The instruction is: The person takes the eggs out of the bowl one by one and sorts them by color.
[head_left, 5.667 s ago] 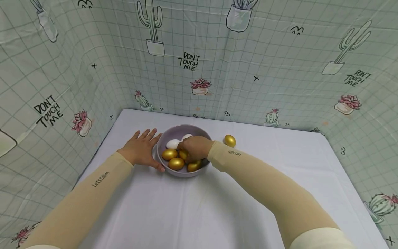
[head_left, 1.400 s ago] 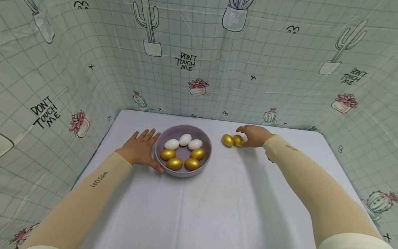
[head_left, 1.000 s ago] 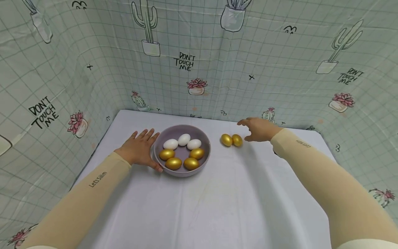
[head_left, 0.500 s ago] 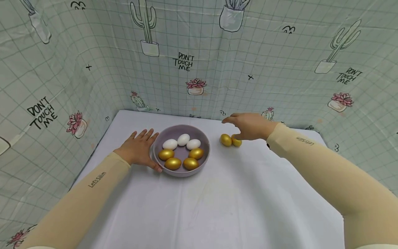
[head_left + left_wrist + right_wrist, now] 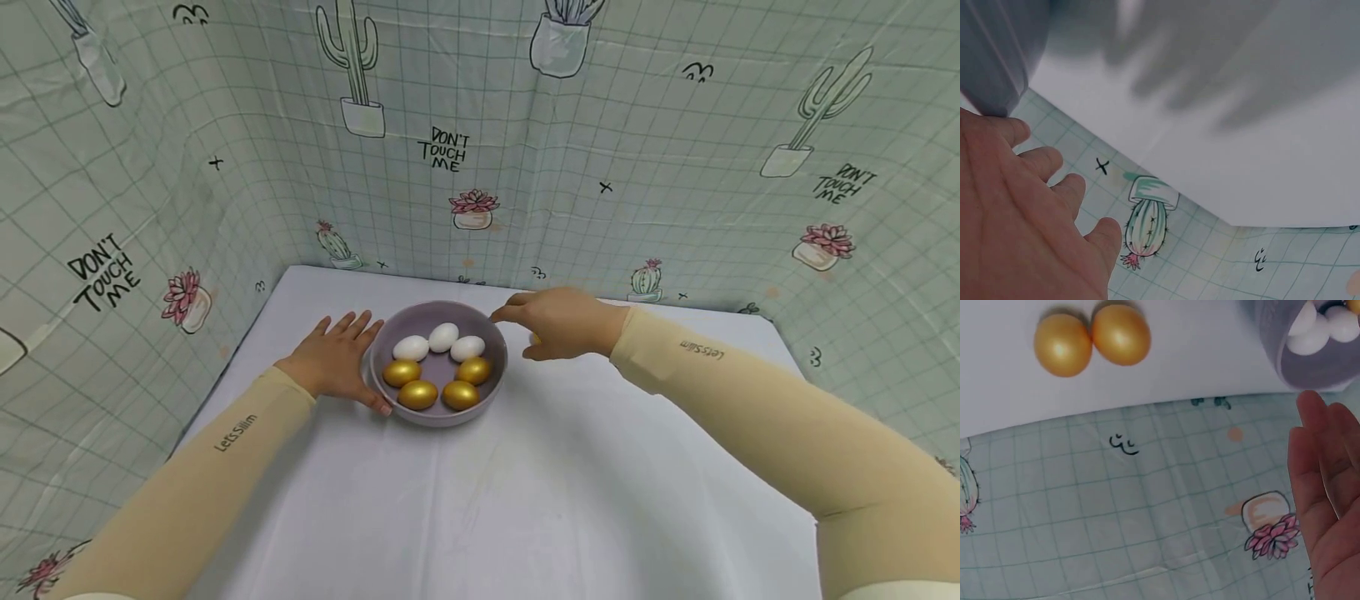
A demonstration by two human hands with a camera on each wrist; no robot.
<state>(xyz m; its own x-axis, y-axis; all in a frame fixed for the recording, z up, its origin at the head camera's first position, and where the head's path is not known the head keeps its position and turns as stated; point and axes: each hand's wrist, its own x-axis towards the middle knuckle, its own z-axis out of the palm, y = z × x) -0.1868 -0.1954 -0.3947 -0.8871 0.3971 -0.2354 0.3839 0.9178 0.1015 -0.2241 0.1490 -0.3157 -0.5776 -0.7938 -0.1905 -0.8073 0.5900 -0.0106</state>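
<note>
A mauve bowl stands on the white-covered table, holding three white eggs and several gold eggs. Against its left side rests my left hand, fingers spread and straight, thumb near the front rim. My right hand reaches toward the bowl's right rim, its fingers extended and holding nothing. Under it, almost hidden in the head view, two gold eggs lie on the table. The right wrist view shows these as one gold egg touching another gold egg.
Behind and beside the table hangs a grid-patterned cloth printed with cacti. The table's back edge runs close behind the bowl and the loose eggs.
Earlier my right hand was inside the bowl and one gold egg lay outside; a second joined it. The right hand has since left that egg and moved left toward the bowl. My left hand stays put.
</note>
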